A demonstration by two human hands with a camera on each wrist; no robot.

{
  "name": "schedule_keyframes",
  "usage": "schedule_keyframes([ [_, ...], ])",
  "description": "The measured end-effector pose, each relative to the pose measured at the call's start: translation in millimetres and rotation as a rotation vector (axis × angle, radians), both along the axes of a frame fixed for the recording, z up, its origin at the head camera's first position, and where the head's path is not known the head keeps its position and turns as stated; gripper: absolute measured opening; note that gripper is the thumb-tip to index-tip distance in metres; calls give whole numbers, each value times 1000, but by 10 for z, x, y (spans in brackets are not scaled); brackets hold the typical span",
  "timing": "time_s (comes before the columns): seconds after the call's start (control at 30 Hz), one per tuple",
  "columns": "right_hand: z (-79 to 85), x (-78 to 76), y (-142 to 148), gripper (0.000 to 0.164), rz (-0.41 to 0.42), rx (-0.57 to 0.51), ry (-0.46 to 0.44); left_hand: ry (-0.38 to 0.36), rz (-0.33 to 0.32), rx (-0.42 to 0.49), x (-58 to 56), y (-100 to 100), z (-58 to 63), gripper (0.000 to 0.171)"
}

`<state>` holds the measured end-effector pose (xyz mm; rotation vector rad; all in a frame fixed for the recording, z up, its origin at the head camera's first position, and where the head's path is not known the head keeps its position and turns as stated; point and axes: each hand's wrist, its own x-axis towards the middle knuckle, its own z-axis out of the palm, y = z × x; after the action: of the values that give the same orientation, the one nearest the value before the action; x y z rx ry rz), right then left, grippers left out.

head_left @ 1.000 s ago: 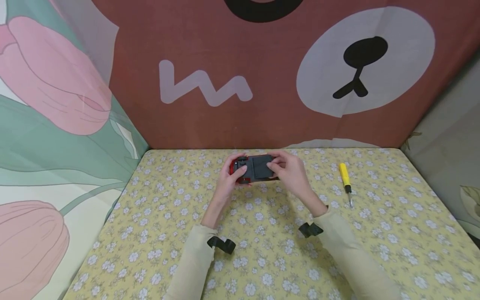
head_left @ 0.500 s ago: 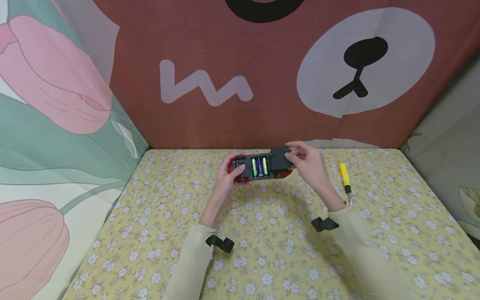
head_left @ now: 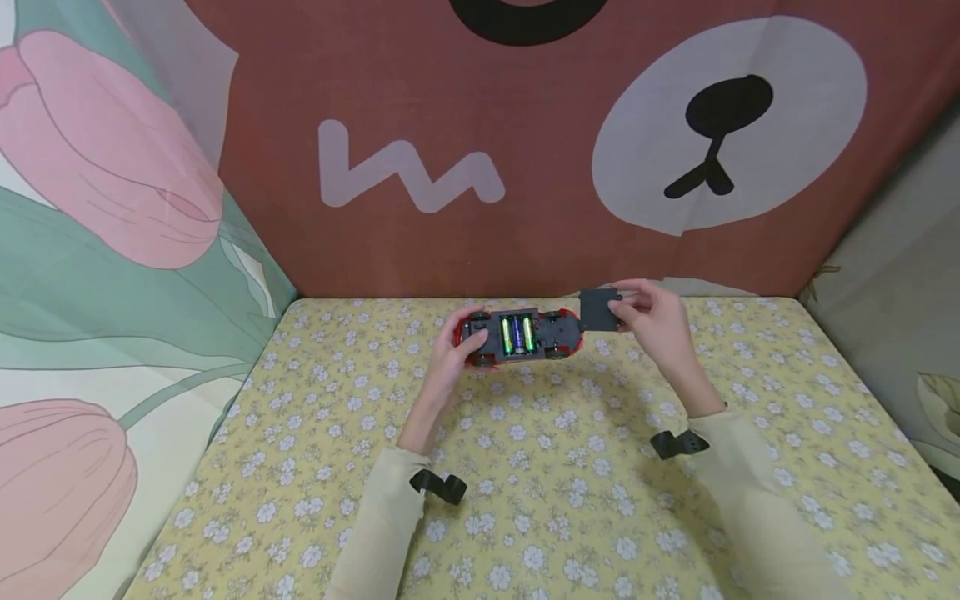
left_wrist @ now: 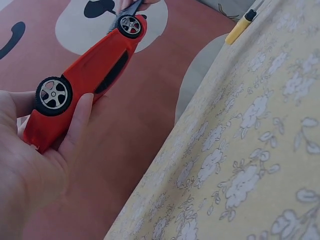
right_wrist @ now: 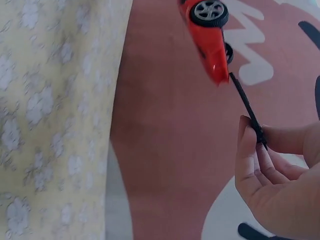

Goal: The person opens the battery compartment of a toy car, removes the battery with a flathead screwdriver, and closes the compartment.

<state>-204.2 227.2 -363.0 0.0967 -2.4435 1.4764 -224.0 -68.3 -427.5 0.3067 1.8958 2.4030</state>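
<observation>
A red toy car [head_left: 558, 333] is held underside up above the table by my left hand [head_left: 455, 346], its thumb on the dark chassis. In the left wrist view the fingers and palm wrap one end of the car [left_wrist: 95, 70], beside a wheel. Three batteries [head_left: 518, 333], green and purple, lie side by side in the car's uncovered compartment. My right hand [head_left: 660, 325] pinches a flat black battery cover [head_left: 598, 310] by its edge, just off the car's right end. Seen edge-on in the right wrist view, the cover [right_wrist: 248, 107] sits between thumb and fingers.
On the yellow floral tablecloth [head_left: 517, 500], part of a yellow-handled screwdriver [left_wrist: 241, 27] shows in the left wrist view; in the head view the right hand and forearm hide it. A brown bear-print cloth [head_left: 412, 250] hangs behind the table.
The right hand has drawn the battery cover off the car and away to the right, baring the batteries. The left hand and car have stayed nearly in place.
</observation>
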Motion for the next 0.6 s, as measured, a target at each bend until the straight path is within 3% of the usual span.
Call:
schedule_keyframes([
  [0.6, -205, -32, 323, 37, -45, -14, -137, -33, 53, 42, -9, -7, 14, 46],
])
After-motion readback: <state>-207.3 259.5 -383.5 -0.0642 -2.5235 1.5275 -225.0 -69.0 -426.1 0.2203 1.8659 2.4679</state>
